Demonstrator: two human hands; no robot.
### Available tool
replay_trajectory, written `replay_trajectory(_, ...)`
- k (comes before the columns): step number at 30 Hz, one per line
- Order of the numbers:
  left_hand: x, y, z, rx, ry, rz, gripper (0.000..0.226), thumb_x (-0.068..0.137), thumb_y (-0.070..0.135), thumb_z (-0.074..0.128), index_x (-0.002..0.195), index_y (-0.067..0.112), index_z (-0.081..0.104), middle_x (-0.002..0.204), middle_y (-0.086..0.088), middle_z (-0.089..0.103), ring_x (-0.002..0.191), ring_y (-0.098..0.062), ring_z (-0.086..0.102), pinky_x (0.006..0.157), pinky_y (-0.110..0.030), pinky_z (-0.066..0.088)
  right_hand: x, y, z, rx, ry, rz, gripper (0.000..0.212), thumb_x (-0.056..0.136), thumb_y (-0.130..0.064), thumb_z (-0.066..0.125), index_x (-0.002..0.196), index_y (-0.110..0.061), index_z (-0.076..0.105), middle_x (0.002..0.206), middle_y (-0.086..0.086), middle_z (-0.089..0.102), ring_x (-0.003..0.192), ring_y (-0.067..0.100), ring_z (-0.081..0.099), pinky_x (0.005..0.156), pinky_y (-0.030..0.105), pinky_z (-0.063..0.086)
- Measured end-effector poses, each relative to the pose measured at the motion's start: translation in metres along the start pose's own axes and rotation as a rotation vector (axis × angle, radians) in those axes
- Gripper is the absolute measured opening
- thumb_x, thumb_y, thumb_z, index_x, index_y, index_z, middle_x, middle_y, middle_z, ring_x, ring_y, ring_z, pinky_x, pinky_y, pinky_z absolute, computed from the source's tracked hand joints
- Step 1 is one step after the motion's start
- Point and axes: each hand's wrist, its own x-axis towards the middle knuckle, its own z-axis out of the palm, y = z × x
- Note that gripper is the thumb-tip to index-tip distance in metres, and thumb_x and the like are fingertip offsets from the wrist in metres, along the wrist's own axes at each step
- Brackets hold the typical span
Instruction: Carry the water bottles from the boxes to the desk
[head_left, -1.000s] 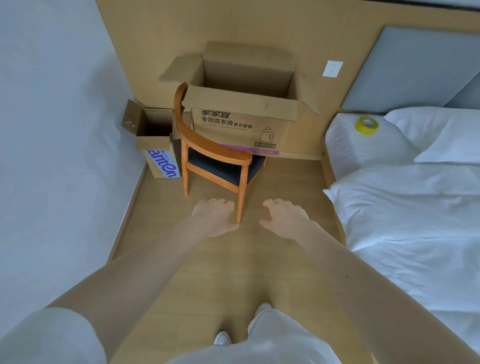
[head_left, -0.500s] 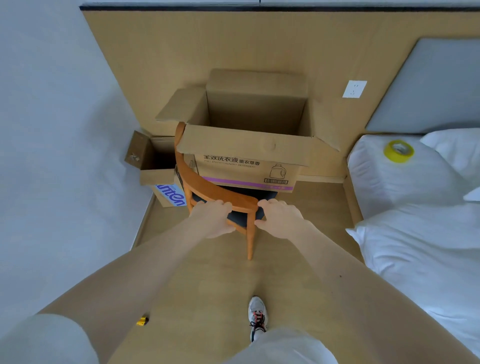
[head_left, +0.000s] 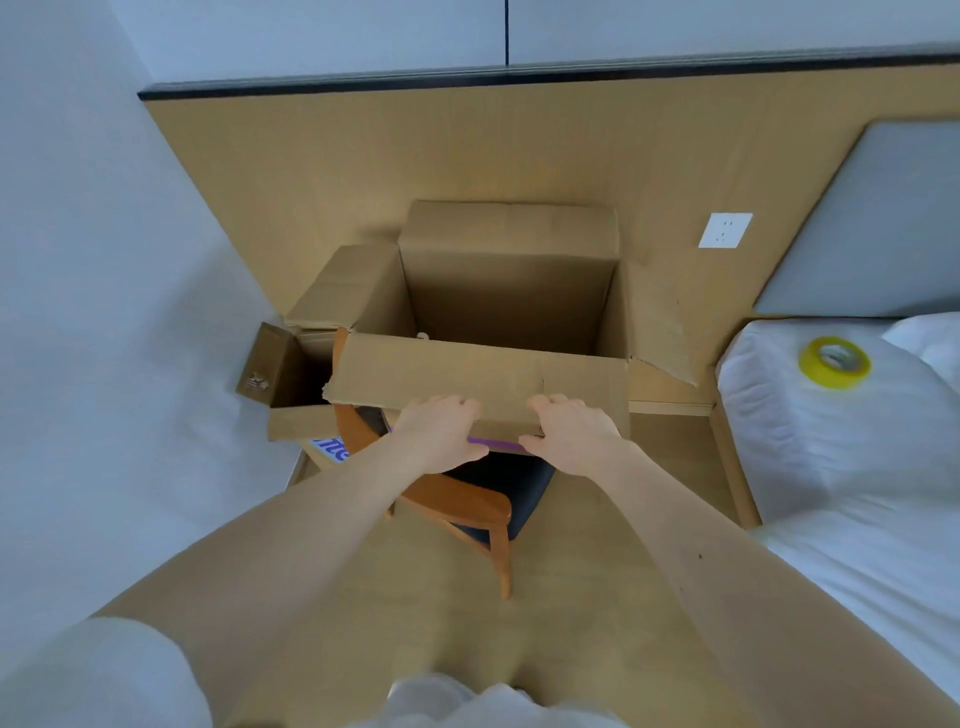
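Observation:
A large open cardboard box (head_left: 509, 291) stands on a wooden chair (head_left: 457, 501) against the wood-panelled wall. Its front flap (head_left: 467, 371) hangs down toward me. My left hand (head_left: 441, 431) and my right hand (head_left: 571, 436) both hold the lower edge of that flap, fingers on top and thumbs under it. The flap hides the bottom of the box. Only a small white tip (head_left: 423, 335) peeks over the flap, and I cannot tell what it is. A smaller open box (head_left: 283, 371) sits on the floor to the left, its inside dark. No water bottle is plainly in view.
A bed with white bedding (head_left: 857, 467) fills the right side, with a yellow tape roll (head_left: 834, 361) lying on it. A wall socket (head_left: 724, 230) is on the panel behind. A white wall closes the left. Wood floor (head_left: 597, 571) runs between chair and bed.
I have moved closer to the chair. Both hands rose from near the chair's backrest to the big box's front flap and took hold of its edge.

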Motion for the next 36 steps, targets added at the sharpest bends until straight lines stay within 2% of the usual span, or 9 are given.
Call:
replay_trajectory(5,0.042,-0.019,-0.019,-0.018,0.079,0.034,0.053,0.095,0.048,0.051,0.136,0.015,0.043,0.130,-0.004,0.055,0.116,-0.023,0.053,0.092,-0.036,0.045,0.038,0.003,-0.018,0.011,0.041,0.002,0.048,0.099,-0.039,0.048,0.142,-0.019,0.038,0.138,0.006,0.050,0.122,0.025,0.050,0.095,0.038,0.046)
replay_trajectory(9,0.086,-0.048,-0.028,-0.055,0.129,0.057,0.050,0.095,0.046,0.050,0.134,0.015,0.044,0.127,-0.003,0.054,0.115,-0.022,0.051,0.086,-0.033,0.042,0.081,0.003,-0.029,0.001,0.044,0.033,0.050,0.099,-0.039,0.047,0.143,-0.017,0.037,0.137,0.006,0.049,0.122,0.026,0.049,0.092,0.037,0.045)
replay_trajectory(13,0.136,-0.080,-0.040,-0.100,0.129,0.051,0.046,0.097,0.044,0.047,0.134,0.016,0.044,0.130,-0.002,0.052,0.119,-0.023,0.048,0.094,-0.037,0.038,0.133,0.003,-0.040,0.006,0.032,0.103,0.054,0.098,-0.039,0.046,0.147,-0.019,0.033,0.140,0.006,0.046,0.125,0.027,0.046,0.097,0.040,0.042)
replay_trajectory(18,0.198,-0.130,-0.057,-0.161,0.125,0.029,0.047,0.098,0.049,0.042,0.132,0.016,0.045,0.127,-0.003,0.054,0.118,-0.023,0.048,0.095,-0.036,0.037,0.201,-0.002,-0.062,0.003,0.016,0.190,0.053,0.099,-0.038,0.046,0.146,-0.019,0.034,0.141,0.006,0.045,0.126,0.026,0.046,0.096,0.039,0.043)
replay_trajectory(25,0.262,-0.187,-0.047,-0.181,0.050,0.055,0.049,0.097,0.047,0.046,0.134,0.015,0.043,0.128,-0.004,0.053,0.117,-0.023,0.049,0.092,-0.036,0.040,0.271,-0.007,-0.068,0.020,-0.070,0.268,0.053,0.099,-0.038,0.046,0.147,-0.019,0.033,0.143,0.007,0.044,0.128,0.026,0.045,0.098,0.041,0.044)
replay_trajectory(36,0.324,-0.209,-0.005,-0.176,-0.136,0.053,0.045,0.094,0.041,0.055,0.129,0.016,0.044,0.125,-0.005,0.052,0.115,-0.025,0.049,0.091,-0.037,0.041,0.339,0.020,-0.037,0.032,-0.237,0.278,0.054,0.099,-0.040,0.046,0.147,-0.019,0.032,0.143,0.006,0.044,0.125,0.026,0.048,0.095,0.039,0.047)
